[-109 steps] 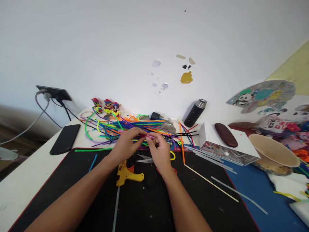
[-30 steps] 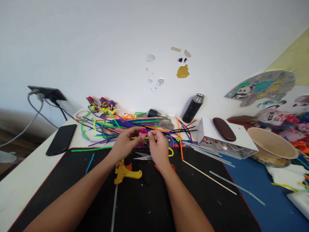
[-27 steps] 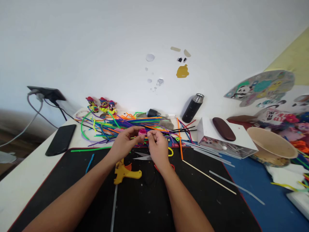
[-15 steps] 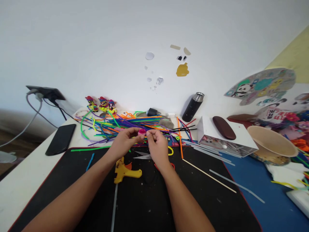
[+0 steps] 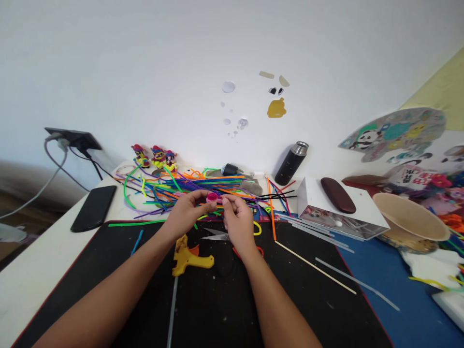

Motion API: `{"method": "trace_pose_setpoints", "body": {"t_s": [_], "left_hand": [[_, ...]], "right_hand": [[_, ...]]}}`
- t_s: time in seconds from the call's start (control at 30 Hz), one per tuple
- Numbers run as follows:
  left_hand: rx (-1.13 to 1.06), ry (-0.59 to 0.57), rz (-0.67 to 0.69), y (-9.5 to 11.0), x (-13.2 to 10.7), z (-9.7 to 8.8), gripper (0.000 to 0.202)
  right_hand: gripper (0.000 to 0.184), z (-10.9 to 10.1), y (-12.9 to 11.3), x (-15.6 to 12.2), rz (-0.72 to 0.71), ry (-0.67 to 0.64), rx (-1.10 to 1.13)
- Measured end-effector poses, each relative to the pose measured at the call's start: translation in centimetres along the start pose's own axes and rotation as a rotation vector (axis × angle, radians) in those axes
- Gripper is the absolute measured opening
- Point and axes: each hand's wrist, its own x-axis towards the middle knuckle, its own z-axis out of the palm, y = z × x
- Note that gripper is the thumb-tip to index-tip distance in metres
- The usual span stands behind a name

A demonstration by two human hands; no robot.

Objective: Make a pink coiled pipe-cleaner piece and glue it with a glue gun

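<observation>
A small round pink piece (image 5: 212,197), perhaps coiled pipe cleaner, sits between the thumb and fingers of my left hand (image 5: 190,210). At its right edge, my right hand (image 5: 237,217) is closed in a pinch; whether its fingertips grip the pink piece or only touch it is hard to see. Under my right hand lies a pair of scissors (image 5: 215,235), blades pointing left, handles partly hidden. A yellow hot glue gun (image 5: 192,261) with a clear glue stick (image 5: 172,309) rests on the black mat (image 5: 213,314) below my left hand.
A heap of colourful pipe cleaners (image 5: 203,183) lies behind my hands. Three small figures (image 5: 158,157) stand at the back left, above a black phone (image 5: 93,209). Rightward are a black flask (image 5: 292,163), a white box (image 5: 340,208), a wooden stick (image 5: 315,267) and a beige bowl (image 5: 406,212).
The whole view has shifted slightly, with the surroundings a little lower and to the right. My hands stay together at the pink piece, with only a small change in the right fingers.
</observation>
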Motion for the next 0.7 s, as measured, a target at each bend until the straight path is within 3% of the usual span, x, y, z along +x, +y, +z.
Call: {"method": "trace_pose_setpoints", "body": {"t_s": [0.7], "left_hand": [[-0.002,0.004,0.049,-0.03,0.03,-0.1,0.047]], "right_hand": [[0.036,0.45,0.31,-0.29,-0.002,-0.012,-0.023]]}}
